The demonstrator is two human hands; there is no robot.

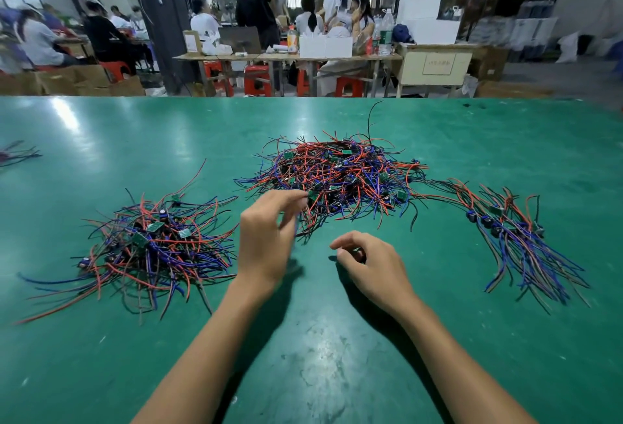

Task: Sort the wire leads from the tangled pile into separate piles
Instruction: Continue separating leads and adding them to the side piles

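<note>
A tangled pile [340, 174] of red, blue and black wire leads with small green boards lies in the middle of the green table [320, 339]. To the left sits a second heap of leads [148, 248]. On the right, a row of leads [519, 238] is laid out more neatly. My left hand [266, 241] reaches the near edge of the middle pile, and its fingertips pinch a small green board there. My right hand [367, 265] hovers just above the table in front of the pile, fingers loosely curled, holding nothing.
A few stray leads [17, 153] lie at the far left edge. Beyond the table's far edge [303, 97] stand other workbenches, red stools, cardboard boxes and several people.
</note>
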